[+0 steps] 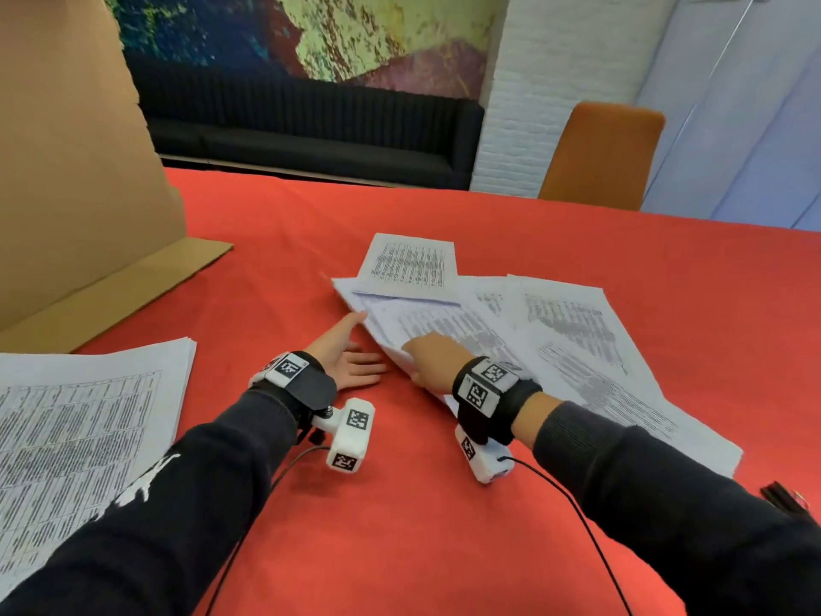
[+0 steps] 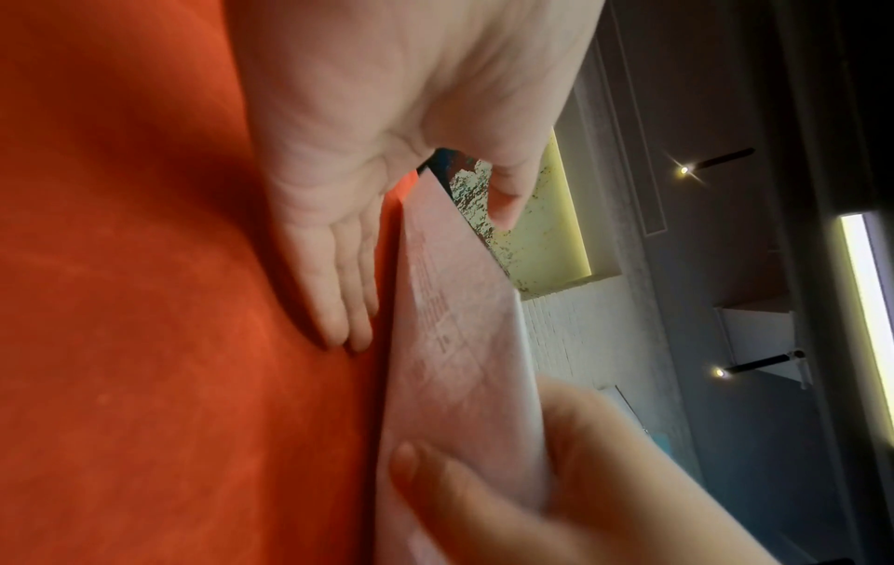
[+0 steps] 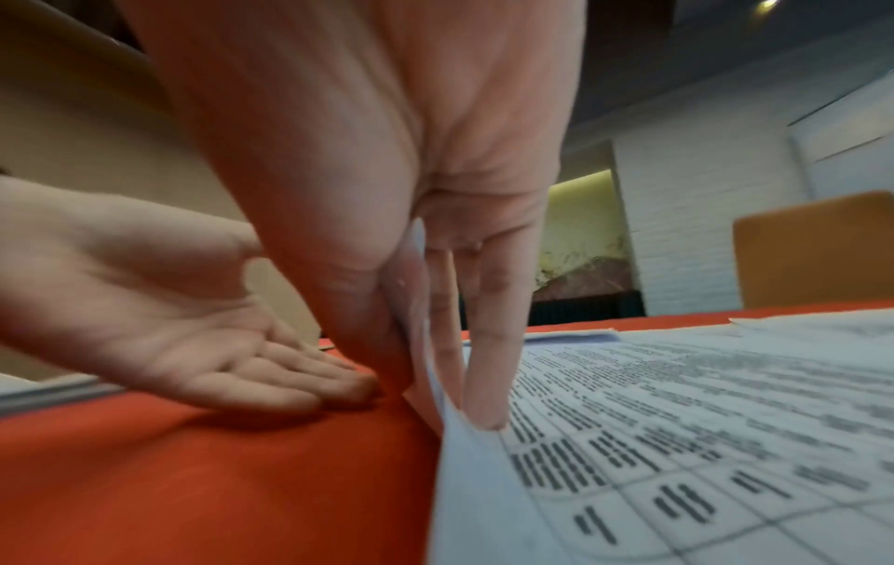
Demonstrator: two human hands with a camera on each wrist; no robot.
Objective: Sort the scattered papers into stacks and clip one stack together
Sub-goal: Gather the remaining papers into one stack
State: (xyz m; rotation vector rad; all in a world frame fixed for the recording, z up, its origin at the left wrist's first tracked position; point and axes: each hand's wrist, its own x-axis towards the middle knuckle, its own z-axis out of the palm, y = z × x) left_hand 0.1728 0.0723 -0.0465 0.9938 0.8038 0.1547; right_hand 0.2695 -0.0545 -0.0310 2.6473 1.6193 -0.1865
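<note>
Printed white scattered papers (image 1: pixel 555 340) fan out overlapping on the red counter (image 1: pixel 400 504), one sheet's left edge lifted, right of a squared stack (image 1: pixel 80 420).

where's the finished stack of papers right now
In the head view, the neat stack lies at the table's near left, beside the cardboard, left of the left hand.

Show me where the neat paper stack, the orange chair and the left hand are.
neat paper stack (image 1: pixel 89 402), head view, printed top sheet
orange chair (image 1: pixel 604 157), head view, backrest
left hand (image 1: pixel 351 362), head view, open palm
</note>
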